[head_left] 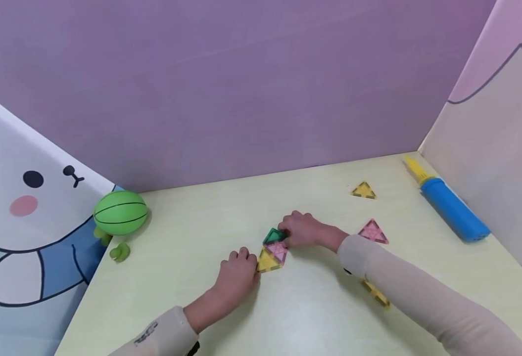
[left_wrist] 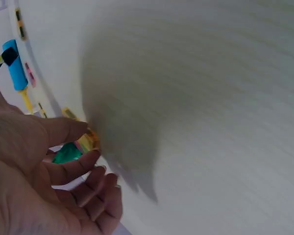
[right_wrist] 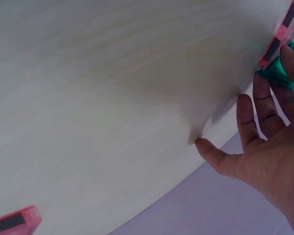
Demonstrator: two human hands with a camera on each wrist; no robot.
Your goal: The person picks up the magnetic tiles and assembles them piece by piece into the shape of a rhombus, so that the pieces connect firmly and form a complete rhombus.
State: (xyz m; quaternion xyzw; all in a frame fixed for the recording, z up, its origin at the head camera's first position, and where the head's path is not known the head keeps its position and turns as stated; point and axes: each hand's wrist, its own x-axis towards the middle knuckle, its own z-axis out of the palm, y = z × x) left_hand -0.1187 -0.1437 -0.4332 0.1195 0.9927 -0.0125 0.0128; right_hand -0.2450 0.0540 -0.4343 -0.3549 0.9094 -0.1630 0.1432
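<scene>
Three translucent triangular magnetic tiles lie edge to edge near the table's middle: a yellow tile (head_left: 268,261), a pink tile (head_left: 278,250) and a green tile (head_left: 273,236). My left hand (head_left: 237,278) pinches the yellow tile at its left corner between thumb and index finger, seen also in the left wrist view. At the far side, my right hand (head_left: 303,229) pinches the green tile (right_wrist: 279,71) by its right end, thumb on one face and fingers on the other. The pink tile's edge (right_wrist: 280,34) borders the green one in the right wrist view.
Right of the hands lie a pink triangle (head_left: 374,231), a yellow triangle (head_left: 364,190) and another yellow tile (head_left: 376,294) partly under the right sleeve. A blue hand pump (head_left: 454,208) lies along the right wall. A green ball (head_left: 120,212) and small green toy (head_left: 120,252) sit at left.
</scene>
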